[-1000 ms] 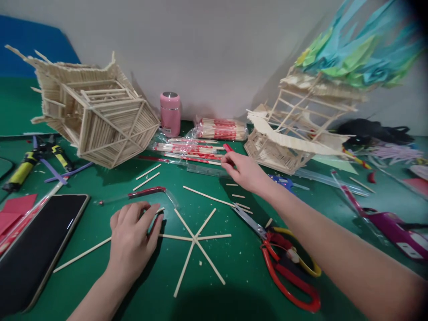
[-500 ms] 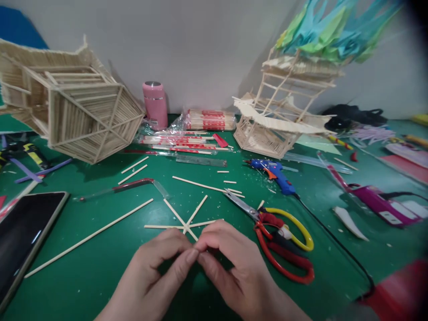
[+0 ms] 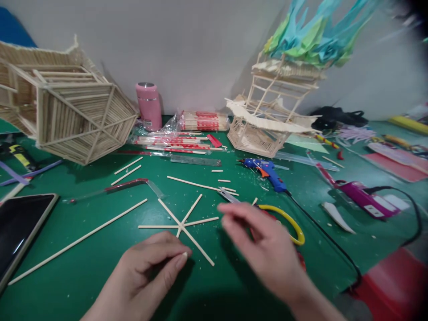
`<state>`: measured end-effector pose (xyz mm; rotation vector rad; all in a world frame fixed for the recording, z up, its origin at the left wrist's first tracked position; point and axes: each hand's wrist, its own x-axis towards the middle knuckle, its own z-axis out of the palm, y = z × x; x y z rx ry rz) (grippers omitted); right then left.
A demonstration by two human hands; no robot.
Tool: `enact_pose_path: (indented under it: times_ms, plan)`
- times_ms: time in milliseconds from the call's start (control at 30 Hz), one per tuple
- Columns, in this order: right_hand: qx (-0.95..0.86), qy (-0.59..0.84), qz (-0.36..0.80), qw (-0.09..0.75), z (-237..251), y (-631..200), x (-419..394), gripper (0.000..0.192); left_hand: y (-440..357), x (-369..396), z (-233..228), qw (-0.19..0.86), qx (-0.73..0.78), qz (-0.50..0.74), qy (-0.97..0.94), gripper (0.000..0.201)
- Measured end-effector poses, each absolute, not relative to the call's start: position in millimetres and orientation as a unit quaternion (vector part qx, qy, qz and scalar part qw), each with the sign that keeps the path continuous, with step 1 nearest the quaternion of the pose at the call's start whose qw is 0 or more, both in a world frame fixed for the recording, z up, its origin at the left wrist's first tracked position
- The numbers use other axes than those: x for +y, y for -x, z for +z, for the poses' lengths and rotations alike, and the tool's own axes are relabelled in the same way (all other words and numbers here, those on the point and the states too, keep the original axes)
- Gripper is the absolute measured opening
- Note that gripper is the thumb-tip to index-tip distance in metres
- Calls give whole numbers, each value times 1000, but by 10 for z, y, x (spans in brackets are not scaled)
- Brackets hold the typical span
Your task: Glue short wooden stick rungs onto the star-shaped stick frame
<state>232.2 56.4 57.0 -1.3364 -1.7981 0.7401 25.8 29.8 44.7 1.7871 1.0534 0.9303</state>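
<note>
Wooden sticks made a star (image 3: 183,224) on the green table (image 3: 100,267), just past the left hand (image 3: 143,274), whose thumb and finger were pinched on something too tiny to see. The right hand (image 3: 264,249) hung open and empty over the scissors (image 3: 284,220). A bump from either hand could knock the star crooked, or the tiny thing could drop.
</note>
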Motion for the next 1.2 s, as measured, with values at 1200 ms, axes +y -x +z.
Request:
enact_pose_path:
  times_ms: [1200]
  plan:
    - [-591, 636, 345, 357, 696, -3340, 1038, 17, -398, 168, -13, 42, 462, 276, -842, 20]
